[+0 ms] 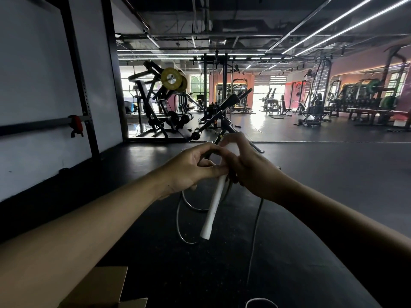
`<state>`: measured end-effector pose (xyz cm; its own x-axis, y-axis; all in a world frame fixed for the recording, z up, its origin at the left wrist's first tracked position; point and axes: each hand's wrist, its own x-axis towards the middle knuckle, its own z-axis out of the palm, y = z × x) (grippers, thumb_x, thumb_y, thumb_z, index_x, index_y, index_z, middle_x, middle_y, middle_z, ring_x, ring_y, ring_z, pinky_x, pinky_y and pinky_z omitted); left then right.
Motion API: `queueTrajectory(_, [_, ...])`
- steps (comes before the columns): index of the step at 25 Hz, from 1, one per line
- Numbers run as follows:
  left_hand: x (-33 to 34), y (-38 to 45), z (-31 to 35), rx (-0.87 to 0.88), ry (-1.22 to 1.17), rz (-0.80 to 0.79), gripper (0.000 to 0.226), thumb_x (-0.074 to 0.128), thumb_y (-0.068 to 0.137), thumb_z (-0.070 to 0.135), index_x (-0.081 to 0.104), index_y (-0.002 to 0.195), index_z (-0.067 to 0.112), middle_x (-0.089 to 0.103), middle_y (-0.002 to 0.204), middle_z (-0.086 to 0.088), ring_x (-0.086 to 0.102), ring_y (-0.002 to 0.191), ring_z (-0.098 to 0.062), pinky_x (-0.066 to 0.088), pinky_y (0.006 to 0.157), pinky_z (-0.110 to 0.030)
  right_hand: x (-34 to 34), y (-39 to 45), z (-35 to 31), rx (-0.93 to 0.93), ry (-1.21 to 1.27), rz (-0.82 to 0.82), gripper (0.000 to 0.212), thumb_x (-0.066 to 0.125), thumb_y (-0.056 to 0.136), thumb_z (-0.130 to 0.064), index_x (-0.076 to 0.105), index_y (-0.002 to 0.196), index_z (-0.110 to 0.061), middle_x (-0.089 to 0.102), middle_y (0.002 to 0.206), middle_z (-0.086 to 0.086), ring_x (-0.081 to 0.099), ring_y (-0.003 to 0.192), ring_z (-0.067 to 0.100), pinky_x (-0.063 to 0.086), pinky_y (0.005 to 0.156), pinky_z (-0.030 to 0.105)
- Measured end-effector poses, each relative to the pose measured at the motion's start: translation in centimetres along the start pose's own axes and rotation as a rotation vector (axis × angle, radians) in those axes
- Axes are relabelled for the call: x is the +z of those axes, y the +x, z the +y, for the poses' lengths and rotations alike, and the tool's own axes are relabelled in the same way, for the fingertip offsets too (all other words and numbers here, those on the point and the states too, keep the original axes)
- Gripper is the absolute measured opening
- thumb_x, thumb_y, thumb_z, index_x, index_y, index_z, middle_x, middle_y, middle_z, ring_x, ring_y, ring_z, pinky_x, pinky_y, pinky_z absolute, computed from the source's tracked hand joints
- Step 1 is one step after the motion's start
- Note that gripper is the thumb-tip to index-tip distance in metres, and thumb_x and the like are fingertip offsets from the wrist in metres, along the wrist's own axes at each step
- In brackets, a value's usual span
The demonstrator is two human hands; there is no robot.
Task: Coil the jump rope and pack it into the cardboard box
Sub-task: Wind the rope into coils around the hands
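Note:
Both hands meet at chest height in the middle of the view. My left hand pinches the top of a white jump rope handle, which hangs down and slightly left. My right hand is curled around the rope close beside it. Grey rope loops hang below my left hand. One thin strand drops from my right hand toward the floor, and a rope bend shows at the bottom edge. A cardboard box with open flaps sits at the bottom left, partly hidden by my left forearm.
Dark rubber gym floor spreads ahead. A black adjustable bench frame stands just beyond my hands. A white wall with a black rack upright runs on the left. Weight machines fill the background.

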<state>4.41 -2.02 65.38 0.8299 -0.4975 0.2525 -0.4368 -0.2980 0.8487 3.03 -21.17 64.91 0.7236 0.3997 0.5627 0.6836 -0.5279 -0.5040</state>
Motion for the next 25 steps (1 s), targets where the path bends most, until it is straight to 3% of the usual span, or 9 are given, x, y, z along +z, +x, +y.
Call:
queueTrajectory(2, [-0.2,0.0,-0.3,0.005,-0.043,0.047,0.031,0.067,0.094,0.028,0.058,0.124,0.027,0.062,0.073,0.007,0.033,0.045,-0.004,0.03,0.044,-0.019,-0.2,0.0,0.2,0.135,0.01,0.027,0.027,0.043,0.103,-0.045,0.05,0.111,-0.021,0.054,0.065,-0.007,0.049,0.04,-0.001,0.038,0.043,0.015])
queueTrajectory(6, [-0.4,0.5,-1.5,-0.013,-0.306,0.297,0.027,0.063,0.097,0.024,0.053,0.121,0.019,0.066,0.08,-0.003,0.026,0.04,-0.005,0.028,0.041,-0.019,-1.1,-0.9,1.2,0.44,0.286,-0.04,0.065,0.04,0.095,-0.068,0.07,0.101,-0.011,0.057,0.071,0.01,0.049,0.051,0.017,0.041,0.049,0.028])
queueTrajectory(9, [1.1,1.4,-2.3,-0.024,-0.455,0.655,0.031,0.064,0.097,0.029,0.052,0.123,0.02,0.052,0.075,-0.002,0.035,0.041,-0.004,0.036,0.044,-0.022,0.2,-1.8,1.3,0.454,0.498,-0.044,0.065,0.045,0.091,-0.069,0.071,0.106,-0.011,0.069,0.092,0.019,0.053,0.063,0.024,0.047,0.059,0.035])
queueTrajectory(13, [3.5,2.2,-2.3,-0.084,-0.535,0.963,0.03,0.056,0.1,0.038,0.044,0.122,0.022,0.057,0.077,0.003,0.046,0.047,-0.007,0.047,0.057,-0.031,3.3,-2.2,0.8,0.403,0.607,0.11,0.054,0.051,0.092,-0.061,0.071,0.108,-0.013,0.077,0.103,0.013,0.053,0.058,0.012,0.042,0.059,0.03])
queueTrajectory(16, [4.2,2.2,-2.3,-0.108,-0.506,1.013,0.031,0.048,0.103,0.039,0.037,0.122,0.017,0.061,0.093,-0.001,0.051,0.056,-0.012,0.049,0.055,-0.028,4.2,-2.1,0.8,0.371,0.632,0.225,0.038,0.048,0.102,-0.046,0.066,0.104,-0.013,0.079,0.099,0.012,0.054,0.05,-0.002,0.038,0.058,0.021])
queueTrajectory(19, [4.0,2.2,-2.9,-0.122,-0.516,1.036,0.034,0.048,0.103,0.04,0.036,0.119,0.013,0.065,0.103,-0.011,0.048,0.049,-0.011,0.045,0.048,-0.027,4.1,-1.6,0.4,0.395,0.708,0.237,0.042,0.047,0.102,-0.05,0.069,0.107,-0.015,0.076,0.084,0.005,0.048,0.05,0.004,0.036,0.051,0.021])
queueTrajectory(21, [3.9,1.9,-3.0,-0.127,-0.562,1.04,0.03,0.05,0.102,0.038,0.036,0.115,0.014,0.062,0.095,-0.009,0.049,0.045,-0.007,0.046,0.046,-0.027,4.0,-1.1,0.2,0.411,0.707,0.266,0.044,0.047,0.102,-0.051,0.071,0.103,-0.014,0.067,0.072,-0.001,0.045,0.049,0.005,0.035,0.047,0.022])
queueTrajectory(23, [3.6,1.4,-2.9,-0.144,-0.601,1.009,0.024,0.051,0.103,0.032,0.035,0.113,0.017,0.059,0.087,-0.006,0.055,0.045,-0.006,0.055,0.054,-0.033,3.8,-0.6,0.2,0.399,0.647,0.286,0.04,0.049,0.102,-0.047,0.067,0.098,-0.012,0.06,0.07,-0.001,0.044,0.048,0.003,0.035,0.047,0.021])
queueTrajectory(25, [2.8,0.9,-3.5,-0.224,-0.543,0.964,0.027,0.054,0.1,0.026,0.036,0.119,0.02,0.062,0.096,-0.007,0.067,0.068,-0.015,0.061,0.071,-0.043,3.1,-0.2,0.5,0.357,0.448,0.242,0.036,0.05,0.102,-0.045,0.065,0.095,-0.013,0.059,0.073,-0.001,0.045,0.047,-0.001,0.037,0.049,0.02])
